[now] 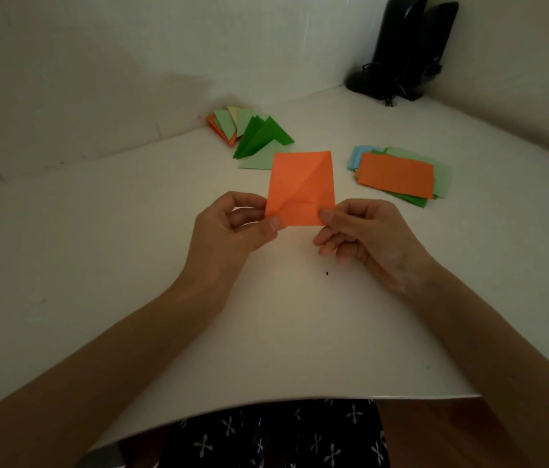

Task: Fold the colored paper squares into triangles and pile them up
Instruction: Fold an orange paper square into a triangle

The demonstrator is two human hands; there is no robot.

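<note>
Above tabletop (131, 248), mid-scene: orange square (300, 187) held up, left hand (232, 231) and right hand (364, 234) each pinching bottom corner. Diagonal crease visible, perhaps pre-folded. Advice: match opposite corners exactly, press crease flat, then add to triangle pile (249, 133).

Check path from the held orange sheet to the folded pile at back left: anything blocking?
Nothing visible blocks it. Both hands, left and right, pinch the orange sheet above the table. The folded pile lies just beyond it, with only bare tabletop between.
</note>
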